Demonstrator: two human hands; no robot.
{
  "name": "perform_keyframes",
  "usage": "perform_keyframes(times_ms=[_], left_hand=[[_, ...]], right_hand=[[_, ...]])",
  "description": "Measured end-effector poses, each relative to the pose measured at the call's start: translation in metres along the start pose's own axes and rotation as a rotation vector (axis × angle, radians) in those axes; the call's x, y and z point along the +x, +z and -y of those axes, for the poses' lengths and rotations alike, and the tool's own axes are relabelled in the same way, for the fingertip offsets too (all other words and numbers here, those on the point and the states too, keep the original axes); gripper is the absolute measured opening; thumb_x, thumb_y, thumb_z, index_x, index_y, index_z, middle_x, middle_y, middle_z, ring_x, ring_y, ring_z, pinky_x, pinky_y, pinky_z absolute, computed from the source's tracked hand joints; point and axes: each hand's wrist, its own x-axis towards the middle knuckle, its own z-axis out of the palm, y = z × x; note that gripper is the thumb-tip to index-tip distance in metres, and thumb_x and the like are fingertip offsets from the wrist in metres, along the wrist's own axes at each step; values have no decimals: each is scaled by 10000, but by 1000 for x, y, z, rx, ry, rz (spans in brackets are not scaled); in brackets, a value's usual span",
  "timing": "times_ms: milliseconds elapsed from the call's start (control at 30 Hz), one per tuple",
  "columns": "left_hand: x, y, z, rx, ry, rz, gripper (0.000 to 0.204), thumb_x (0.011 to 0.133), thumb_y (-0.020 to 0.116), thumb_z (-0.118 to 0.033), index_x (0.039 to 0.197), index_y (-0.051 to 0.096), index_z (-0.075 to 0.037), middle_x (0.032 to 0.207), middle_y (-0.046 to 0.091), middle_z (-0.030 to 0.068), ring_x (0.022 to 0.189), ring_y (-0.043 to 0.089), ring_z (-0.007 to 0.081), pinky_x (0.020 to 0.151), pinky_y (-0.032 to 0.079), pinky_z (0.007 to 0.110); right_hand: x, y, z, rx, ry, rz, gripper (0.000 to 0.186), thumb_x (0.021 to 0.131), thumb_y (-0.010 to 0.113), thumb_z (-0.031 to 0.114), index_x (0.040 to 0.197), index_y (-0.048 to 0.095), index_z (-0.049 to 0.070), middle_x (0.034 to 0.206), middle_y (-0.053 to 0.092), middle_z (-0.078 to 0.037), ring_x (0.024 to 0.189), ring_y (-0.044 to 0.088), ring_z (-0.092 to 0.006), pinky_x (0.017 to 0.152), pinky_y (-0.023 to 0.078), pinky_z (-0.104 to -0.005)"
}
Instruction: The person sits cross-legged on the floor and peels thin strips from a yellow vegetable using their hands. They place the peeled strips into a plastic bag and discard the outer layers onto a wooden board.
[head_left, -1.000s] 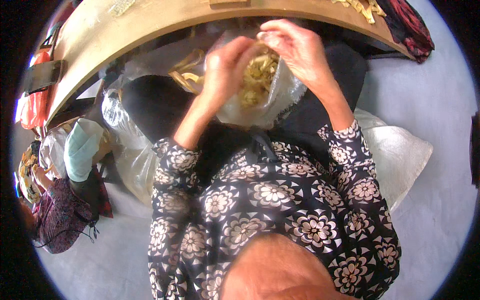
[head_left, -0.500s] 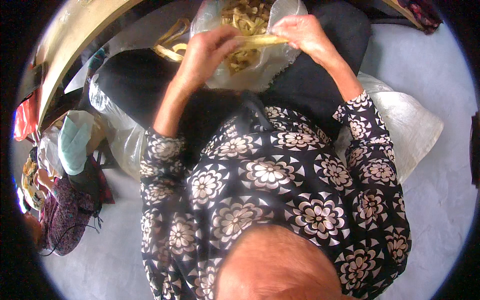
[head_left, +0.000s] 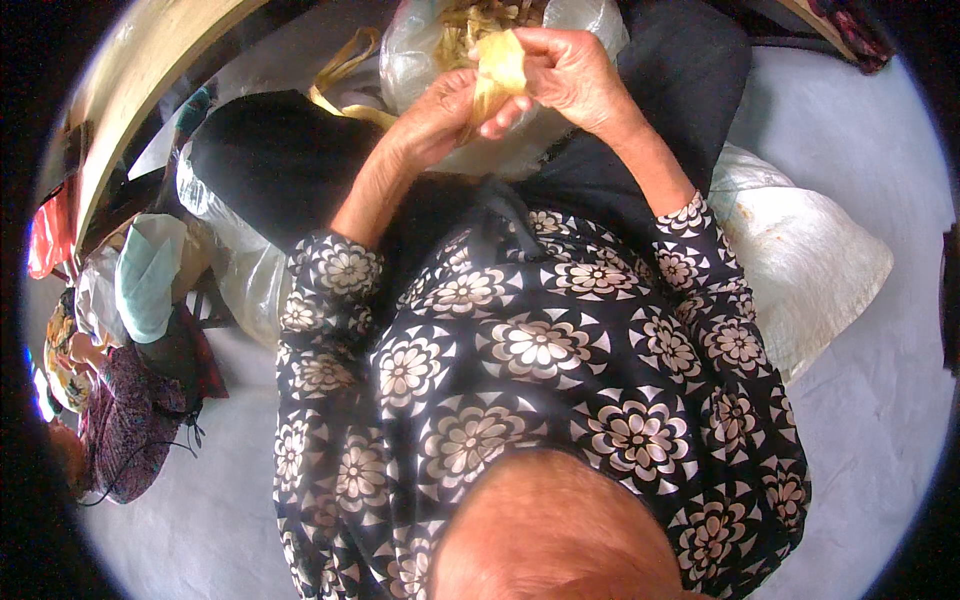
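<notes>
A pale yellow, flat strip [head_left: 502,64] that looks like dried plant fibre is held up between my two hands, over my lap. My left hand [head_left: 437,118] is closed around its lower part. With thumb and fingers, my right hand [head_left: 578,80] grips the strip's right edge near the top, where it looks folded or spread wide. Just beyond the hands stands a clear plastic bag [head_left: 404,55] with many brownish-yellow pieces [head_left: 490,18] in it; my hands hide part of it. A long looped yellow strip [head_left: 330,78] lies left of the bag.
A pale curved wooden edge [head_left: 140,95] runs along the upper left. Cloths and bags, among them a light-blue one [head_left: 150,280] and a purple knitted piece [head_left: 130,425], are heaped at left. A white woven sack [head_left: 810,250] lies on the grey floor [head_left: 860,420] at right.
My hands have come closer together. The strip, stretched level between them before, is now bunched and turned upright, its wide end showing. My right hand has moved left.
</notes>
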Motion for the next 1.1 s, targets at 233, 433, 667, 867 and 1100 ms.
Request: perform_keyframes(times_ms=[233,433,667,867,1100], left_hand=[[1,-1,3,-253,-145,16,292,868,476,-251,1024,515,-8,873,592,121,672,539,127,523,433,187],[12,15,9,-118,119,-490,202,885,448,-166,958,536,0,739,563,32,526,449,50,467,359,169],[6,22,2,554,356,-754,266,871,500,-228,832,610,11,643,566,9,543,477,48,503,385,189],[-1,19,-4,1104,160,-695,383,807,570,-366,804,609,15,602,562,29,561,504,75,511,412,227],[3,14,9,849,220,-916,250,820,553,-204,967,552,-2,624,590,64,570,536,77,517,428,215]], right_hand=[[-4,-1,-24,-360,-122,-85,248,758,607,260,889,593,50,674,549,-77,607,557,-162,576,439,-273],[-6,3,-14,-968,-400,-449,215,717,635,249,840,612,74,759,566,-61,755,559,-237,621,446,-317],[-4,4,-17,-482,49,-236,174,725,623,215,823,620,72,609,575,-114,540,564,-246,516,432,-346],[-2,11,-25,-725,-43,-256,104,687,602,164,738,618,75,645,583,-130,593,577,-281,541,439,-367],[-3,31,-29,-751,-8,-384,80,709,580,166,719,605,92,576,567,-118,532,562,-298,495,436,-373]])
